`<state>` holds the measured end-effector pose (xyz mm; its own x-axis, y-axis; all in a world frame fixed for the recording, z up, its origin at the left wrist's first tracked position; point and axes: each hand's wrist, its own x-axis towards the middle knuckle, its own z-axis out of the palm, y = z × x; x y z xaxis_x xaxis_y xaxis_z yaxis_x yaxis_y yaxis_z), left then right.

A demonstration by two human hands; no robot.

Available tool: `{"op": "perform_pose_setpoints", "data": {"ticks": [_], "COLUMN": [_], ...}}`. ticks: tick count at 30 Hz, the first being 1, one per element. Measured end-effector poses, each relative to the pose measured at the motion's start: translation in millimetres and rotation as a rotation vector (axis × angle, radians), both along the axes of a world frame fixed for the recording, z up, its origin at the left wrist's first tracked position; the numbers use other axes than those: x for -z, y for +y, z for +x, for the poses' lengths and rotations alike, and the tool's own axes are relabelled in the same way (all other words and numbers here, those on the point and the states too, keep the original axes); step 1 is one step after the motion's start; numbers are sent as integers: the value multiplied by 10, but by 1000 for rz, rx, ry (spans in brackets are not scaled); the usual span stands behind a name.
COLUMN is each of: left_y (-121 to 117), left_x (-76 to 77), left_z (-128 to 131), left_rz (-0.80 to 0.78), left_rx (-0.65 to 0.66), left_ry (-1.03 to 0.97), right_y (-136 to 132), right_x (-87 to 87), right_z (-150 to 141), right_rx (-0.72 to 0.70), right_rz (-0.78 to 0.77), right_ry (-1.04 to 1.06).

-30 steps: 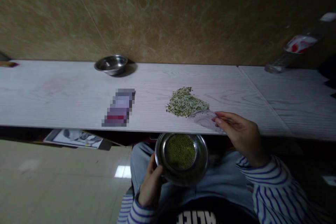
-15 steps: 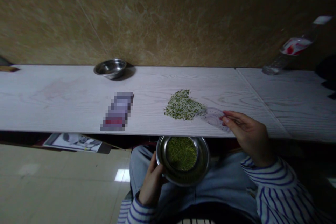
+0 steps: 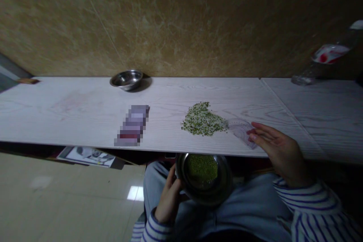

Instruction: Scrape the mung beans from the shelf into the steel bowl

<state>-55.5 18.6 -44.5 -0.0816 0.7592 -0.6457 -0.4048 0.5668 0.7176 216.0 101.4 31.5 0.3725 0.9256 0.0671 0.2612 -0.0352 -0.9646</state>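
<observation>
My left hand grips the left rim of a steel bowl, held over my lap just below the table's front edge. Small green beans, like mung beans, lie inside it. Between the thumb and fingers of my right hand is a clear plastic protractor, resting low over the tabletop. Its left end is at the right tip of a thin spread of green beans on the table. The fingers partly cover the protractor's right side.
Against the wall stands a second steel bowl. A blurred-out flat rectangular item lies left of the spread beans. At the back right is a clear bottle with a red and white label. Below the table, an open drawer shows at left.
My right hand has drawn the protractor slightly right, so it overlaps the spread beans less. The whole view has shifted a little; my left hand keeps its hold on the bowl.
</observation>
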Motion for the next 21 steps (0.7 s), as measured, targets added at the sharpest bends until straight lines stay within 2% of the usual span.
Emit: {"op": "perform_pose_setpoints", "data": {"ticks": [6,12,17,21], "left_y": [19,17,35,41], "left_x": [-17,-35,-26,-5], "left_z": [53,60,49,62], "left_rz": [6,15,14,-9], "left_rx": [-69,-86,-82,-67], "left_ry": [-72,-96,-83,-79], "right_y": [46,98,115,122], "right_x": [4,-1,-14,2], "right_z": [45,77,61,-109], "right_rx": [16,5,-55,-161], "right_rz": [60,54,58,111], "right_ry": [-9,-6,-91,-188]}}
